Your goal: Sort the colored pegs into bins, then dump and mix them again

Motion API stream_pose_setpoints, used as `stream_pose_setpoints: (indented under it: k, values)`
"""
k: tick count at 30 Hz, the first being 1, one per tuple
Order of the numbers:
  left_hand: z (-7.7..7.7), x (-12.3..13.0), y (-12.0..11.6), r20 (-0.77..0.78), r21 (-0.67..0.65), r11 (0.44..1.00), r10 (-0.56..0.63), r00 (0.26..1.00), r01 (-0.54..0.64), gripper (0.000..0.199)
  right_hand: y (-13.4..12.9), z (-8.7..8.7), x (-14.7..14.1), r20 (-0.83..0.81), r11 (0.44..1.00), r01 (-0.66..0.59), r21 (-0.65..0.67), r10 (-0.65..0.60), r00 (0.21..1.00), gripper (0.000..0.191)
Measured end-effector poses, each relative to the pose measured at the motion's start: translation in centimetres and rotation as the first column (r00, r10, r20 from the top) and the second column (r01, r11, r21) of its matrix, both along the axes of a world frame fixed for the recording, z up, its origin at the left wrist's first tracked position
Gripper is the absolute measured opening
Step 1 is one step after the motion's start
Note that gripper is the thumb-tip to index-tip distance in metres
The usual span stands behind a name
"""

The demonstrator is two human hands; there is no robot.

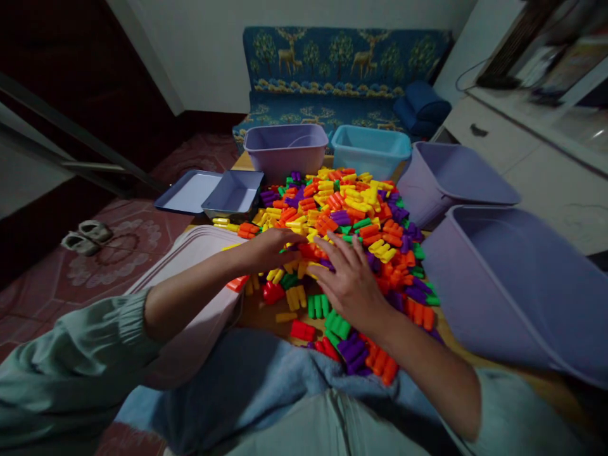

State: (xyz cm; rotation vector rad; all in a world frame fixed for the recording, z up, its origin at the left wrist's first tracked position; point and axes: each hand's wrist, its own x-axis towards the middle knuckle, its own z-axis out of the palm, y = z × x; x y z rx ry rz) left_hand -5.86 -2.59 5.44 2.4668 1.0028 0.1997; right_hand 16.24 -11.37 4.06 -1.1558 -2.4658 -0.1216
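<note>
A heap of plastic building pieces (332,218) in yellow, orange, green, purple and red covers the middle of the wooden table (259,310). My left hand (270,250) reaches over its near left side, fingers stretched toward the right; its fingertips are at the pieces, though contact is hard to make out. Over the centre of the heap, my right hand (349,282) lies with its fingers spread and nothing visible in its grasp. Green joined pieces (318,306) and a red piece (303,330) lie below the hands, close to the table's near edge.
Purple bins (285,128) (468,149) (479,285) and a blue bin (370,132) ring the heap at the back and right. On the left are a shallow box (232,193), its lid (183,190) and stacked pale lids (199,310). A patterned sofa (342,69) stands behind.
</note>
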Motion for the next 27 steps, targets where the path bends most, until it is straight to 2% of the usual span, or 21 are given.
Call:
stream_pose_setpoints:
  k: [2,4,7,10,13,16,19,22,24,27]
  values:
    - [0.6,-0.1,-1.8,-0.059,0.197,0.978,-0.063,0.996,0.074,0.043,-0.9,1.2,1.8,-0.042,0.998,0.063,-0.016,-0.064,0.997,0.025]
    - [1.2,-0.4,-3.7,-0.146,0.297,0.932,-0.171,0.974,0.208,0.044,-2.6,1.9,3.9,-0.011,0.995,0.018,-0.103,-0.019,1.0,0.024]
    - [1.5,-0.8,-6.3,-0.221,0.316,0.861,-0.342,0.913,0.399,0.033,-5.7,1.7,6.7,0.077,0.965,-0.052,-0.258,0.074,0.994,0.019]
    - [0.9,-0.8,-7.7,-0.227,0.314,0.811,-0.441,0.868,0.494,0.033,-7.9,0.4,8.4,0.106,0.942,-0.124,-0.312,0.164,0.981,0.035]
    - [-0.4,-0.1,-8.1,-0.25,0.325,0.769,-0.491,0.834,0.551,0.039,-8.4,-0.9,8.5,0.082,0.924,-0.195,-0.328,0.234,0.969,0.049]
    - [-1.9,1.1,-7.8,-0.274,0.324,0.739,-0.524,0.806,0.591,0.045,-7.4,-1.9,7.8,0.063,0.927,-0.224,-0.302,0.254,0.965,0.042]
    - [-2.8,2.1,-7.2,-0.275,0.325,0.753,-0.504,0.819,0.572,0.053,-5.7,-2.4,6.9,0.057,0.94,-0.244,-0.238,0.264,0.963,0.038]
    - [-2.9,3.0,-6.5,-0.287,0.366,0.785,-0.416,0.863,0.5,0.05,-3.8,-2.6,6.1,0.047,0.964,-0.217,-0.153,0.227,0.973,0.033]
    - [-2.4,3.6,-5.7,-0.253,0.418,0.818,-0.314,0.915,0.396,0.049,-2.2,-2.4,5.6,0.038,0.988,-0.128,-0.081,0.132,0.991,0.028]
    - [-1.1,4.7,-3.9,-0.137,0.481,0.856,-0.141,0.98,0.191,0.049,0.1,-1.4,4.8,-0.021,0.995,0.097,0.016,-0.097,0.995,0.031]
